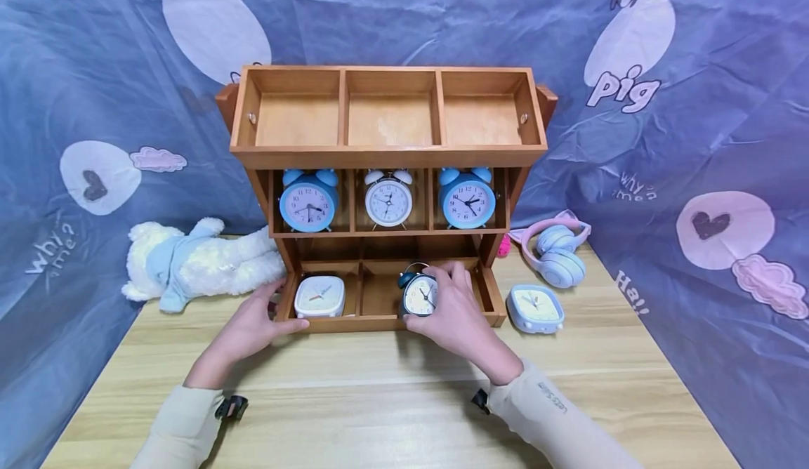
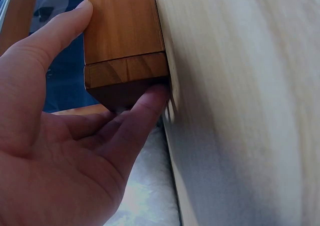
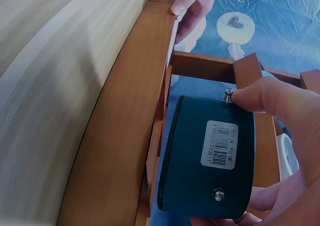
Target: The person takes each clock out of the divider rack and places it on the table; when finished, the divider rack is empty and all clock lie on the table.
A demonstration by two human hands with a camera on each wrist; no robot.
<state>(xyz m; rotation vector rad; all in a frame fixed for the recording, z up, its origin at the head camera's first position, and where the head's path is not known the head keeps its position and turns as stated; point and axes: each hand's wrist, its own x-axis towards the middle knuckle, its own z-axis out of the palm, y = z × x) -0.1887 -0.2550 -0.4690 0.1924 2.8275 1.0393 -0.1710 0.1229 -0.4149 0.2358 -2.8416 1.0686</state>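
My right hand [image 1: 451, 307] grips a dark teal twin-bell alarm clock [image 1: 420, 295] at the middle compartment of the shelf's bottom tier. The right wrist view shows the clock's underside [image 3: 210, 151], with a barcode label and two metal feet; the thumb lies by one foot. My left hand [image 1: 255, 323] holds the lower left corner of the wooden shelf [image 1: 379, 324], thumb on the front board and fingers around the end, as the left wrist view shows. Beside it, a white square clock [image 1: 319, 296] sits in the bottom left compartment.
On the middle tier stand a blue clock [image 1: 308, 204], a white clock [image 1: 388, 201] and another blue clock [image 1: 468, 202]. A light blue square clock [image 1: 536, 309] and cat-ear headphones [image 1: 559, 251] lie to the right. A white plush toy [image 1: 202, 262] lies left.
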